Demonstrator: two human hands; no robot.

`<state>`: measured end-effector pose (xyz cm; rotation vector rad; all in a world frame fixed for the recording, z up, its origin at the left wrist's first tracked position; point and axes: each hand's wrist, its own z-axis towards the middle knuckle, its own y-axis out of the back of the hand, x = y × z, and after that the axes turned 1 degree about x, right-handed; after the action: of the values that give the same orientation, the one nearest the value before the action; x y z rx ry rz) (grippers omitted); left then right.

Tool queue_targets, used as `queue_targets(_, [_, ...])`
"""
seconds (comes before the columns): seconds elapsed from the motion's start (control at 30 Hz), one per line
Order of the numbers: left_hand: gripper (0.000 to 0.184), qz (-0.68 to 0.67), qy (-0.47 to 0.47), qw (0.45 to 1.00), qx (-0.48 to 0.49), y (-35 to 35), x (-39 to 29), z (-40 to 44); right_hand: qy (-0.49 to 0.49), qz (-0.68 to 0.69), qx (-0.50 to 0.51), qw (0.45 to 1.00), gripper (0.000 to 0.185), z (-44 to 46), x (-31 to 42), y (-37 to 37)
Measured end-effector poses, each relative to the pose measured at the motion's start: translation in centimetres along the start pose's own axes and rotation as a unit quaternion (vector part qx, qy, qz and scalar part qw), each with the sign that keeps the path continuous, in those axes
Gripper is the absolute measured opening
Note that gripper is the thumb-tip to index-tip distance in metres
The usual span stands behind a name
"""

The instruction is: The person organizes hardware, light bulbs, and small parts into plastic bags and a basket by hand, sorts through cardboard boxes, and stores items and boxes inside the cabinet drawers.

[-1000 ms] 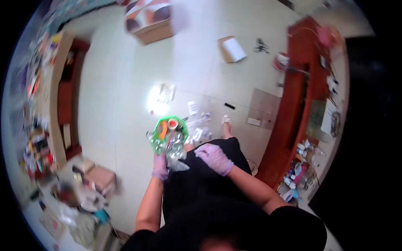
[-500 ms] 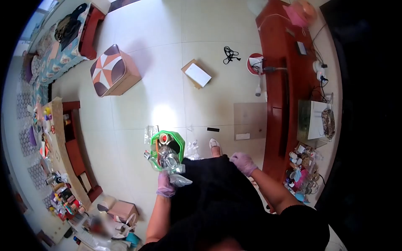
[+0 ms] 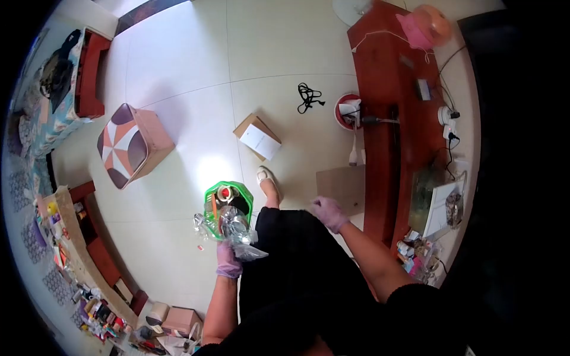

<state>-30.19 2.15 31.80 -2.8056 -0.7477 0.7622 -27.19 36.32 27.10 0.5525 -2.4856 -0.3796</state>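
My left hand (image 3: 226,256), in a thin pink-purple glove, is closed on the near side of a green plastic basket (image 3: 249,202). Inside the basket are a roll of tape (image 3: 225,193), an orange-brown strip and crumpled clear plastic packaging (image 3: 233,222). Some of the plastic hangs over the near rim, above my left hand, and hides part of the grip. My right hand (image 3: 331,213), gloved the same way, hangs to the right of my black clothing with its fingers curled. I see nothing in it.
A small carton with a white box (image 3: 259,141) lies on the floor ahead. Left of it stands a patterned cube stool (image 3: 142,145). A black cable (image 3: 309,98), a red-rimmed bin (image 3: 339,113) and a long red-brown cabinet (image 3: 380,77) are on the right. A cluttered table stands left.
The view has moved forward over the floor, and the carton is nearer. One foot has stepped ahead. The basket stays in my left hand; my right hand has swung forward from beside my clothing.
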Motion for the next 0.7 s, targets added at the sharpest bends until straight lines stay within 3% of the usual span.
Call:
queue_targets(0.07, [0.041, 0.002, -0.015, 1.0, -0.016, -1.2, -1.1, 2.2, 0.032, -0.039, -0.02, 0.999, 0.039, 7.5, -1.1, -1.2])
queue_targets(0.13, [0.042, 0.033, -0.066, 0.996, -0.042, -4.0, -2.6, 3.3, 0.028, -0.015, -0.012, 0.999, 0.038, 12.0, 2.2, 1.3])
queue_targets(0.23, [0.04, -0.009, 0.033, 0.997, -0.072, -4.6, -3.3, 6.3, -0.01, -0.086, -0.05, 0.995, 0.032, 21.3, 2.8, 4.2])
queue_targets(0.37, [0.033, -0.013, 0.01, 0.994, -0.111, -6.2, -1.2, 9.9, -0.046, -0.113, -0.078, 0.989, 0.032, 31.0, 4.2, 9.2])
queue_targets(0.47, [0.031, -0.033, 0.076, 0.988, -0.132, -9.8, -0.8, 11.6, -0.075, -0.118, -0.102, 0.985, 0.041, 39.7, 2.6, 11.0])
queue_targets(0.53, [0.029, -0.028, 0.067, 0.99, -0.122, -8.6, 1.3, 12.8, -0.083, -0.233, -0.065, 0.967, 0.041, 44.9, 1.1, 11.8])
queue_targets(0.6, [0.028, -0.052, 0.038, 0.991, -0.114, -7.8, 3.9, 13.9, 0.0, -0.236, -0.141, 0.961, 0.049, 50.1, -1.7, 11.4])
queue_targets(0.67, [0.032, -0.043, 0.026, 0.989, -0.137, -7.5, 6.2, 14.5, 0.02, -0.234, -0.171, 0.957, 0.059, 53.2, -1.6, 11.3])
queue_targets(0.7, [0.039, -0.026, 0.021, 0.991, -0.13, -5.2, 7.6, 14.2, 0.03, -0.274, -0.157, 0.948, 0.079, 54.7, -1.9, 11.2])
